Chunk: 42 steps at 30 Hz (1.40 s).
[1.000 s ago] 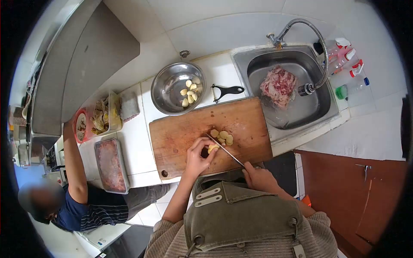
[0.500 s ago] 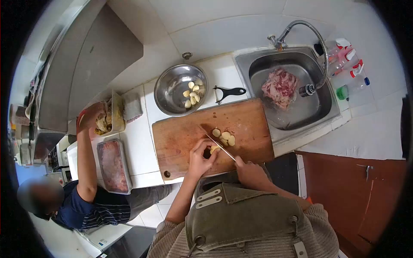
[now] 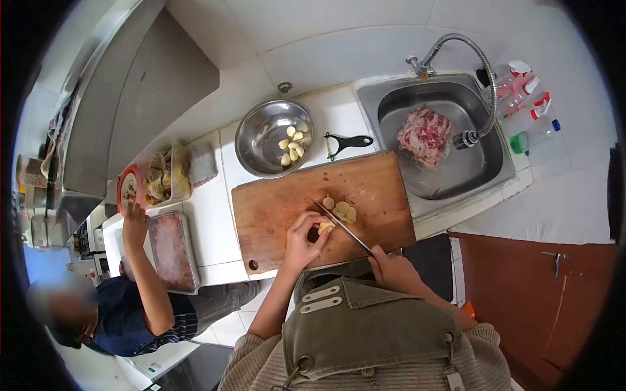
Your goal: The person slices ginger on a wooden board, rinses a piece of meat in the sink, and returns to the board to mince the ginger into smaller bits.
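My left hand (image 3: 305, 240) is closed on a pale yellow piece of food (image 3: 325, 227) near the front of the wooden cutting board (image 3: 280, 202). My right hand (image 3: 393, 268) grips the handle of a knife (image 3: 349, 231), whose blade slants up and left across the board, touching or very near that piece. Several flat pale slices (image 3: 343, 210) lie just beyond the blade. Behind the board stands a steel bowl (image 3: 253, 140) with several peeled pale cloves (image 3: 293, 151) in it. A black-handled peeler (image 3: 352, 141) lies to the right of the bowl.
A steel sink (image 3: 476, 171) at the right holds raw meat (image 3: 425, 137) under a flexible faucet (image 3: 486, 72). Spray bottles (image 3: 521, 98) stand beyond it. At the left, a co-worker's hand (image 3: 135, 221) is near a red bowl (image 3: 121, 195), a food container (image 3: 179, 173) and a covered tray (image 3: 175, 251).
My right hand has drawn the knife down and to the right. The co-worker's arm has pulled back toward the body, leaving the red bowl in view.
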Each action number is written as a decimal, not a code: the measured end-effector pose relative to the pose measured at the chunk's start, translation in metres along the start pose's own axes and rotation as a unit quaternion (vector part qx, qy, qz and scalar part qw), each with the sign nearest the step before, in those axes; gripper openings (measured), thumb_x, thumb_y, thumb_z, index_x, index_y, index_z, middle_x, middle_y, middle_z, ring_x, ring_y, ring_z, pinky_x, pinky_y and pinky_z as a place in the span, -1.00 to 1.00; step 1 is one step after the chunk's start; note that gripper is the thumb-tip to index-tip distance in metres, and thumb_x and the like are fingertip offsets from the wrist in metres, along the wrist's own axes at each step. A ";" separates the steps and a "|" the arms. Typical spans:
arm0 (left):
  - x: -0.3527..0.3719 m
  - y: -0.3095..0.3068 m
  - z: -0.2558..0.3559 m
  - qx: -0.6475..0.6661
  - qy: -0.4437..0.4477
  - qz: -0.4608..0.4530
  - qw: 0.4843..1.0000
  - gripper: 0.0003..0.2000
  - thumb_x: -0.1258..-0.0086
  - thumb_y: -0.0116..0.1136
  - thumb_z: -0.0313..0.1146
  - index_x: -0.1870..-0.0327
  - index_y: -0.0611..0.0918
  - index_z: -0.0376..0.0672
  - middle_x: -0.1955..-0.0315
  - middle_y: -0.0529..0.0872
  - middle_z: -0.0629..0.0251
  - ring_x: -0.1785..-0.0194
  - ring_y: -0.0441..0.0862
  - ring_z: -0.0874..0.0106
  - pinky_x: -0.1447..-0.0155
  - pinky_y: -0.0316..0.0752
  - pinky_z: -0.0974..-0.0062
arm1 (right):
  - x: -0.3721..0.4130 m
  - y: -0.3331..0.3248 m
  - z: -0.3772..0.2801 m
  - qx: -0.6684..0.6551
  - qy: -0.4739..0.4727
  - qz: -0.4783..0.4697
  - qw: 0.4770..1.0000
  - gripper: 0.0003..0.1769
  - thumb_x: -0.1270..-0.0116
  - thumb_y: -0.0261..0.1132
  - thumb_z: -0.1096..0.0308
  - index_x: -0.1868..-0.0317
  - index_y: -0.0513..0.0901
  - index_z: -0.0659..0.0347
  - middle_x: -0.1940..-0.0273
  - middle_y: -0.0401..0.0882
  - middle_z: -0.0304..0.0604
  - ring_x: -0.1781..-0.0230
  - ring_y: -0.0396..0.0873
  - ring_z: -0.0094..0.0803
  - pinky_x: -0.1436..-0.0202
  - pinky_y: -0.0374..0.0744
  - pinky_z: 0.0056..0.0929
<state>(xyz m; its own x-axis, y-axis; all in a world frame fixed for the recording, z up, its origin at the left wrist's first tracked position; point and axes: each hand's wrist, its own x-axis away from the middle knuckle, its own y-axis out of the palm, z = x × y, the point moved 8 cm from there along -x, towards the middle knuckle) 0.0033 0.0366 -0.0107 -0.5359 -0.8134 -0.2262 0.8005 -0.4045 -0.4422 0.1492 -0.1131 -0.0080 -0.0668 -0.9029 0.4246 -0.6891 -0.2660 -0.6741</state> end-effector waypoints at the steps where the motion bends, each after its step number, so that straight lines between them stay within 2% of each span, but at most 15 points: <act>1: 0.000 0.000 0.001 0.014 0.003 0.004 1.000 -0.82 -0.21 0.39 -0.51 0.20 0.68 -0.30 0.23 0.68 0.17 0.24 0.67 0.37 0.13 0.59 0.50 | 0.001 0.003 0.000 0.003 0.002 -0.018 1.000 -0.80 -0.55 0.01 0.21 0.06 0.30 0.17 0.51 0.59 0.16 0.44 0.64 0.22 0.40 0.55 0.12; 8: 0.000 0.000 -0.001 0.010 -0.013 -0.003 1.000 -0.83 -0.20 0.40 -0.51 0.24 0.67 -0.29 0.26 0.71 0.17 0.22 0.68 0.37 0.11 0.58 0.50 | -0.004 0.007 -0.005 0.016 0.004 -0.007 1.000 -0.80 -0.54 0.01 0.21 0.04 0.31 0.16 0.52 0.60 0.16 0.44 0.66 0.21 0.38 0.58 0.10; 11: -0.001 -0.001 0.001 0.003 0.001 -0.003 1.000 -0.83 -0.19 0.40 -0.51 0.24 0.66 -0.30 0.27 0.70 0.17 0.23 0.67 0.37 0.13 0.57 0.50 | -0.018 0.009 -0.013 0.043 0.012 -0.005 0.999 -0.80 -0.54 0.00 0.21 0.04 0.32 0.16 0.48 0.61 0.22 0.40 0.66 0.24 0.34 0.58 0.13; 13: 0.000 -0.001 -0.001 -0.001 -0.007 -0.002 1.000 -0.81 -0.18 0.41 -0.50 0.24 0.66 -0.31 0.28 0.70 0.17 0.26 0.66 0.37 0.14 0.56 0.49 | -0.027 0.007 -0.021 0.047 -0.017 0.016 0.999 -0.79 -0.51 0.03 0.24 0.03 0.33 0.20 0.45 0.63 0.28 0.41 0.64 0.26 0.32 0.59 0.14; 16: 0.000 -0.001 0.002 0.009 0.003 0.007 1.000 -0.81 -0.17 0.41 -0.49 0.24 0.66 -0.32 0.28 0.70 0.17 0.28 0.66 0.37 0.16 0.56 0.48 | -0.024 0.014 -0.013 0.043 0.018 -0.018 0.999 -0.75 -0.51 0.02 0.25 -0.06 0.36 0.20 0.43 0.62 0.29 0.36 0.66 0.27 0.26 0.59 0.19; 20: -0.002 0.000 0.002 -0.005 0.006 -0.004 1.000 -0.82 -0.17 0.41 -0.50 0.24 0.67 -0.31 0.27 0.70 0.16 0.28 0.66 0.38 0.17 0.57 0.49 | -0.028 0.017 -0.012 0.034 0.024 -0.028 0.999 -0.75 -0.49 0.04 0.29 -0.08 0.38 0.21 0.45 0.62 0.26 0.39 0.66 0.26 0.29 0.60 0.17; 22: -0.001 -0.001 0.000 -0.007 0.000 0.000 1.000 -0.82 -0.17 0.41 -0.51 0.24 0.67 -0.31 0.27 0.70 0.17 0.27 0.66 0.38 0.17 0.57 0.49 | -0.040 0.014 -0.024 -0.005 -0.053 0.058 0.997 -0.77 -0.48 0.04 0.32 -0.07 0.36 0.19 0.45 0.62 0.27 0.38 0.66 0.27 0.28 0.59 0.19; 23: 0.000 -0.001 0.000 -0.008 0.000 0.001 1.000 -0.82 -0.17 0.41 -0.51 0.24 0.67 -0.31 0.27 0.70 0.17 0.27 0.66 0.38 0.17 0.57 0.49 | -0.039 0.014 -0.025 -0.005 -0.054 0.058 0.997 -0.77 -0.48 0.04 0.32 -0.07 0.36 0.19 0.45 0.62 0.27 0.38 0.66 0.27 0.28 0.59 0.19; 25: 0.000 0.000 -0.003 -0.001 -0.005 0.000 1.000 -0.82 -0.17 0.41 -0.51 0.23 0.67 -0.30 0.27 0.69 0.17 0.28 0.66 0.38 0.16 0.57 0.49 | -0.038 0.020 -0.020 -0.001 -0.004 0.001 1.000 -0.75 -0.50 0.02 0.31 -0.10 0.34 0.18 0.40 0.61 0.30 0.30 0.66 0.26 0.21 0.58 0.20; 26: 0.001 0.000 -0.003 -0.001 -0.004 0.001 1.000 -0.82 -0.17 0.41 -0.51 0.23 0.67 -0.30 0.27 0.69 0.17 0.28 0.66 0.38 0.16 0.57 0.49 | -0.032 0.019 -0.020 -0.001 -0.005 0.002 1.000 -0.75 -0.50 0.02 0.31 -0.10 0.34 0.18 0.40 0.61 0.30 0.30 0.66 0.26 0.21 0.58 0.20; 28: 0.001 0.001 -0.005 -0.012 -0.013 -0.006 1.000 -0.82 -0.18 0.41 -0.51 0.23 0.67 -0.30 0.26 0.69 0.17 0.27 0.66 0.38 0.16 0.57 0.50 | -0.018 0.024 -0.006 0.046 0.062 -0.043 0.996 -0.77 -0.52 0.01 0.27 -0.07 0.32 0.19 0.39 0.62 0.29 0.28 0.67 0.23 0.21 0.58 0.17; 32: 0.001 0.001 -0.004 0.001 -0.011 0.000 1.000 -0.82 -0.18 0.40 -0.51 0.23 0.66 -0.30 0.27 0.69 0.17 0.25 0.67 0.37 0.14 0.58 0.51 | -0.013 0.020 -0.002 0.027 0.096 -0.082 0.992 -0.80 -0.55 -0.03 0.24 0.00 0.33 0.19 0.34 0.63 0.27 0.25 0.67 0.22 0.20 0.58 0.15; 35: 0.000 0.000 0.002 -0.007 -0.010 -0.007 1.000 -0.82 -0.18 0.39 -0.53 0.23 0.66 -0.31 0.26 0.69 0.16 0.22 0.68 0.36 0.11 0.59 0.50 | -0.021 0.015 -0.001 0.004 0.046 -0.029 0.999 -0.82 -0.55 -0.02 0.24 0.05 0.32 0.18 0.40 0.63 0.24 0.31 0.66 0.23 0.25 0.57 0.16; 37: 0.000 0.000 0.000 -0.003 -0.007 -0.007 1.000 -0.82 -0.18 0.39 -0.53 0.22 0.65 -0.31 0.25 0.69 0.16 0.21 0.69 0.35 0.11 0.60 0.50 | -0.023 0.004 -0.006 -0.066 -0.022 0.040 0.997 -0.83 -0.51 0.04 0.26 0.06 0.33 0.17 0.51 0.58 0.26 0.43 0.59 0.30 0.36 0.50 0.22; 42: 0.001 -0.001 0.001 0.001 0.007 -0.003 1.000 -0.80 -0.17 0.39 -0.55 0.19 0.66 -0.31 0.22 0.69 0.17 0.20 0.70 0.34 0.12 0.62 0.50 | -0.009 -0.008 -0.003 -0.025 -0.018 0.044 0.999 -0.81 -0.54 0.02 0.25 0.07 0.32 0.20 0.54 0.58 0.22 0.44 0.64 0.22 0.37 0.56 0.15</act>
<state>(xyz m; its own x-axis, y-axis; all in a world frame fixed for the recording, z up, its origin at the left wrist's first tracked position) 0.0019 0.0358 -0.0092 -0.5442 -0.8054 -0.2350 0.7976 -0.4099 -0.4425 0.1533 -0.1020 -0.0050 -0.1036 -0.9340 0.3418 -0.7173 -0.1678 -0.6762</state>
